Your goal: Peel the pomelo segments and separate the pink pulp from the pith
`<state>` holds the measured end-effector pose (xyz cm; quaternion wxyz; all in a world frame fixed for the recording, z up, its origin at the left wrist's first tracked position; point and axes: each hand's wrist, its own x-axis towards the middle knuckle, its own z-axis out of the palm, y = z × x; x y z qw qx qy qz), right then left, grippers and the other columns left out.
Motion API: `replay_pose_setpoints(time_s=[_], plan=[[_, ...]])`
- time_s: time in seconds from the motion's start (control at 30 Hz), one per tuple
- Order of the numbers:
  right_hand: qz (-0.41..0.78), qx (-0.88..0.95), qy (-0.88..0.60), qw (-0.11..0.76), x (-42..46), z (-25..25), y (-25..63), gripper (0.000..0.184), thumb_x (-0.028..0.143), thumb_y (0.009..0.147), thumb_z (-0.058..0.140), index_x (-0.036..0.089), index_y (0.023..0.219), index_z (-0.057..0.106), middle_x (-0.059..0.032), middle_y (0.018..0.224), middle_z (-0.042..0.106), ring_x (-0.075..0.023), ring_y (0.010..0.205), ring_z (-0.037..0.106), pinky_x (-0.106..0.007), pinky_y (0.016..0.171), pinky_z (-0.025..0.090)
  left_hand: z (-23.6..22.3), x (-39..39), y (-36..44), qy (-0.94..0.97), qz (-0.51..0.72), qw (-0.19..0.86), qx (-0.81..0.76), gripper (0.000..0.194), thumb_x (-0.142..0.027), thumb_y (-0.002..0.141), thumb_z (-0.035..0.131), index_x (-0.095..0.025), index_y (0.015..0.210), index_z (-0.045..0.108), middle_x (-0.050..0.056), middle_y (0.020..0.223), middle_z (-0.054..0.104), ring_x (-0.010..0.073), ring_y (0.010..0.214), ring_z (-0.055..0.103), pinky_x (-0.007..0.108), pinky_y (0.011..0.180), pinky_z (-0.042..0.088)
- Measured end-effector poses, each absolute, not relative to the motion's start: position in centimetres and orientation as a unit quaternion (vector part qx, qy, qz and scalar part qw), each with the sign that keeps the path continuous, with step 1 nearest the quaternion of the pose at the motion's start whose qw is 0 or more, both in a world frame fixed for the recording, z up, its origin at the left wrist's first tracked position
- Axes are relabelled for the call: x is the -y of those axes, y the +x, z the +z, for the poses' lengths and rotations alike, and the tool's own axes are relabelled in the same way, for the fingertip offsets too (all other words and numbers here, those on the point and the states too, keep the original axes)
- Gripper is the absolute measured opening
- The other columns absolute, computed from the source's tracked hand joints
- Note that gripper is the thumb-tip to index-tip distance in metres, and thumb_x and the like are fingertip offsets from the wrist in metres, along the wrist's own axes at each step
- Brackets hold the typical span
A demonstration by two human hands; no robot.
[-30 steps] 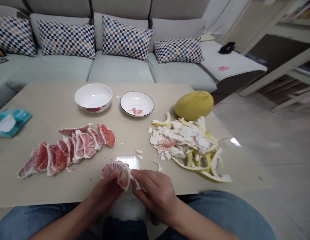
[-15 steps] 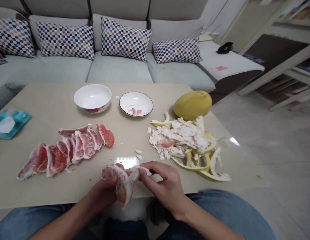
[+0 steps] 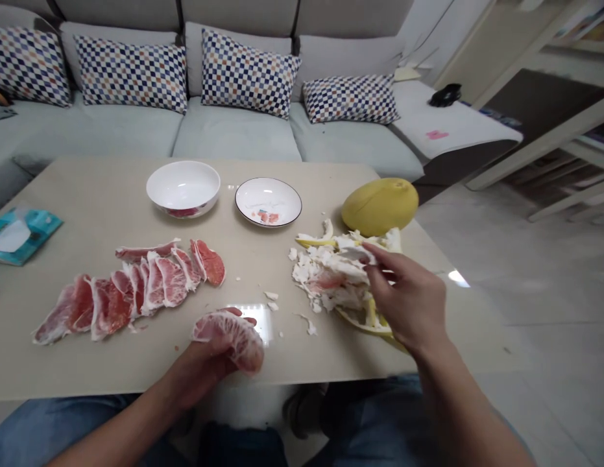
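Note:
My left hand [image 3: 204, 366] is closed around a pomelo segment [image 3: 233, 337], its pink flesh veined with white, just over the table's near edge. Over on the right, my right hand [image 3: 411, 295] pinches a strip of white pith [image 3: 357, 254] above the heap of pith scraps [image 3: 326, 269]. Curved yellow rind pieces [image 3: 364, 327] lie in and under that heap, partly hidden by the hand. Several pomelo segments [image 3: 160, 282] lie in an overlapping row on the left of the table.
A whole yellow pomelo [image 3: 379, 206] sits behind the peel heap. Toward the back stand a white bowl [image 3: 183, 185] and a dark-rimmed plate [image 3: 267, 194] with small pink bits. A blue tissue pack [image 3: 32, 233] lies far left; a sofa [image 3: 238, 133] is beyond the table [image 3: 111, 373].
My right hand has come away from the segment with a strip of pith and moved right, over the scraps. A thin pith shred now lies on the table. The left hand keeps its hold.

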<state>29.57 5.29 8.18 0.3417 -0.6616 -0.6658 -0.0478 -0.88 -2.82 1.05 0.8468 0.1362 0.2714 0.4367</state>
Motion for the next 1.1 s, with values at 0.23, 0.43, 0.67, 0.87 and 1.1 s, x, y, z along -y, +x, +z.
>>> replay_pose_setpoints(time_s=[0.23, 0.43, 0.67, 0.87, 1.1], plan=[[-0.192, 0.673, -0.666, 0.256, -5.9, 8.6, 31.7, 0.038, 0.014, 0.086, 0.042, 0.013, 0.118, 0.062, -0.0202, 0.111, 0.067, -0.0340, 0.102, 0.062, -0.045, 0.088, 0.046, 2.6, 3.2, -0.8, 0.193, 0.457, 0.785, -0.372, 0.049, -0.019, 0.078, 0.071, -0.024, 0.124, 0.054, 0.009, 0.123, 0.065, 0.0281, 0.112, 0.063, 0.043, 0.097, 0.048], [-0.055, 0.711, -0.625, 0.316, -4.6, 7.7, 27.8, 0.018, 0.016, 0.083, 0.044, 0.019, 0.082, 0.061, -0.0049, 0.077, 0.064, -0.0176, 0.063, 0.058, -0.029, 0.063, 0.045, 3.2, 3.2, -0.8, 0.299, 0.478, 0.691, -0.452, 0.065, -0.029, 0.080, 0.070, -0.025, 0.137, 0.040, 0.009, 0.125, 0.065, 0.0251, 0.110, 0.064, 0.042, 0.103, 0.043], [0.104, 0.801, -0.541, 0.232, -2.8, 6.8, 23.9, 0.016, 0.022, 0.086, 0.050, 0.020, 0.078, 0.064, -0.0045, 0.074, 0.063, -0.0201, 0.072, 0.060, -0.032, 0.069, 0.046, 3.4, 3.1, -1.3, 0.372, 0.479, 0.603, -0.519, 0.052, -0.034, 0.079, 0.070, -0.031, 0.127, 0.050, 0.004, 0.124, 0.065, 0.0246, 0.111, 0.062, 0.037, 0.101, 0.044], [0.240, 0.819, -0.430, 0.293, 0.1, 5.7, 20.0, 0.019, 0.020, 0.090, 0.052, 0.023, 0.105, 0.064, -0.0074, 0.097, 0.066, -0.0198, 0.092, 0.062, -0.032, 0.082, 0.049, 3.7, 3.2, -1.1, 0.414, 0.483, 0.532, -0.559, 0.051, -0.030, 0.077, 0.072, -0.026, 0.122, 0.049, 0.006, 0.120, 0.063, 0.0269, 0.110, 0.059, 0.040, 0.100, 0.042], [0.203, 0.807, -0.483, 0.271, 0.6, 4.6, 18.0, 0.007, 0.022, 0.084, 0.057, 0.020, 0.088, 0.062, -0.0034, 0.076, 0.064, -0.0157, 0.068, 0.058, -0.026, 0.063, 0.045, 3.2, 3.6, -0.6, 0.450, 0.485, 0.527, -0.534, 0.048, -0.030, 0.079, 0.070, -0.026, 0.122, 0.048, 0.006, 0.123, 0.059, 0.0232, 0.111, 0.057, 0.033, 0.097, 0.044]])
